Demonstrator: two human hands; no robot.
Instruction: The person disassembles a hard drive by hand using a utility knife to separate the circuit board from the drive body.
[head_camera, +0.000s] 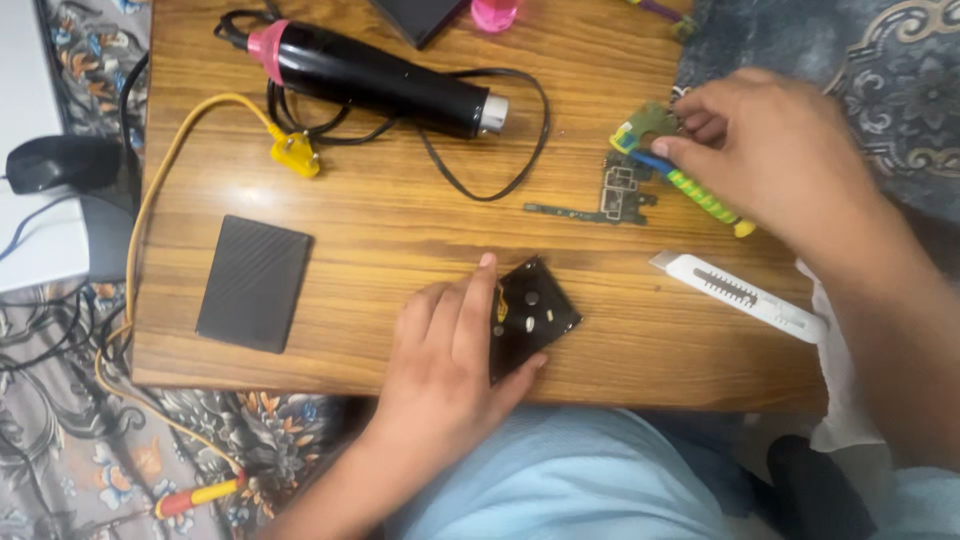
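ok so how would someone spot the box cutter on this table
Start at the wooden table and go to its right side, near the front edge. The box cutter lies flat there on a slant, just below the right hand and to the right of the black phone part under the left hand. It is the only long white tool, with a grey slider along it.

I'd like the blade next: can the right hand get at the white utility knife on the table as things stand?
Probably yes, once freed: the white utility knife lies uncovered just below the right hand, but that hand grips a green-handled tool.
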